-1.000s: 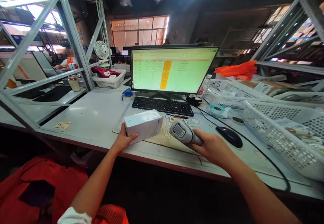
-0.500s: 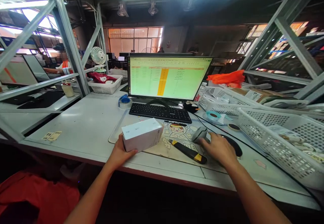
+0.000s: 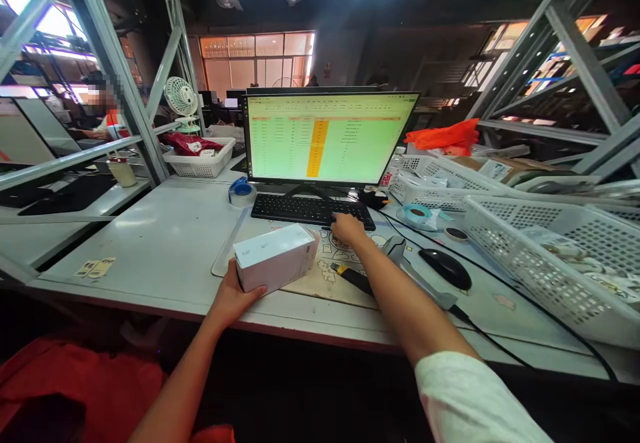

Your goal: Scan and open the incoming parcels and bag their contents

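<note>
A white carton box (image 3: 273,256) rests tilted near the desk's front edge. My left hand (image 3: 239,299) grips its left end, thumb along the near side. Over the right part of the black keyboard (image 3: 300,209) is my right hand (image 3: 349,231), its fingers curled and a fingertip at the lower keys; I see nothing held in it. Below my right forearm lies a black and yellow utility knife (image 3: 353,278), partly covered. A grey handheld scanner (image 3: 417,273) lies right of the forearm, beside a black mouse (image 3: 447,268).
A monitor (image 3: 330,139) showing a spreadsheet stands behind the keyboard. Tape rolls (image 3: 242,193) sit to its left. White perforated baskets (image 3: 545,263) line the right side. Labels (image 3: 95,267) lie at the left. A cable (image 3: 493,344) runs from the scanner.
My right hand has let go of the scanner and moved left and forward to the keyboard. The scanner now lies on the mat. My left hand still holds the box; the view has shifted slightly.
</note>
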{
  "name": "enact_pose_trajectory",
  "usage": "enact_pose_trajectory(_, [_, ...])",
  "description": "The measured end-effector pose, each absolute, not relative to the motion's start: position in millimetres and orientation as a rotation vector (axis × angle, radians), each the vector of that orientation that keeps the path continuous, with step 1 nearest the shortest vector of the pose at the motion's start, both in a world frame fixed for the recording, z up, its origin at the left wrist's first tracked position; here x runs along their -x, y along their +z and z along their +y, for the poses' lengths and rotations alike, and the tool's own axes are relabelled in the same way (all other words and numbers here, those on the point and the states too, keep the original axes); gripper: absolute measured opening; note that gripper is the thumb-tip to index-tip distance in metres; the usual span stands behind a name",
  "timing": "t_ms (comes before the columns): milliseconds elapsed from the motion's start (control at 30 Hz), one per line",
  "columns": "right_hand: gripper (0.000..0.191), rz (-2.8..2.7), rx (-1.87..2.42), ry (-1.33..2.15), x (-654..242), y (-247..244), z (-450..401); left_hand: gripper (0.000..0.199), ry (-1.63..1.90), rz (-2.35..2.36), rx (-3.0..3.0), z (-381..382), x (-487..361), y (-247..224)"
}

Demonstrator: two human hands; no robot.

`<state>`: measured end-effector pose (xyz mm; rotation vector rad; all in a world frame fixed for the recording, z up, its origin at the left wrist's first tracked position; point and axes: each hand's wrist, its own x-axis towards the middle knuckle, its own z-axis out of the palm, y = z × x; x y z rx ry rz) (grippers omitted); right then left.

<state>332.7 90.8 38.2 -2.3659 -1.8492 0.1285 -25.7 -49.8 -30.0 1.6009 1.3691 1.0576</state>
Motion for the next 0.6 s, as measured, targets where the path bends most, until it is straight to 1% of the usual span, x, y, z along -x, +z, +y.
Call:
enact_pose_trajectory(100, [0.045,-1.846,2.381,0.222,-328,43,90,0.082,1.057,1.368,-1.607,-51,25,-28])
enact_pose_trajectory(167, [0.045,-1.861,2.328,0.248,-324,55,87,0.083,1.058,1.358,-1.607,-53,25,-27])
enact_pose_trajectory(267, [0.05,-1.97,2.089,0.263,-308,83,76,0.083,1.066,1.361,-1.602,-52,25,-29])
enact_pose_trajectory(333, [0.054,-2.122,1.8,0.332,-291,100,60,0.084,1.088,1.346,-1.607,-50,25,-31])
enact_pose_trajectory(400, [0.062,-2.339,1.447,0.441,-271,109,35,0.088,1.136,1.29,-1.627,-49,26,-34])
enact_pose_trajectory(467, [0.086,-2.539,1.211,0.429,-252,109,1,0.088,1.18,1.24,-1.656,-50,28,-39])
enact_pose_trajectory(500, [0.097,-2.608,1.203,0.344,-244,105,-17,0.085,1.187,1.242,-1.675,-51,31,-43])
enact_pose_trajectory(533, [0.103,-2.649,1.252,0.222,-236,101,-35,0.079,1.179,1.259,-1.707,-52,34,-47])
enact_pose_trajectory(567, [0.104,-2.671,1.301,0.106,-229,97,-50,0.072,1.16,1.292,-1.749,-51,38,-53])
enact_pose_trajectory(600, [0.098,-2.683,1.341,0.014,-225,94,-61,0.065,1.14,1.306,-1.823,-48,43,-58])
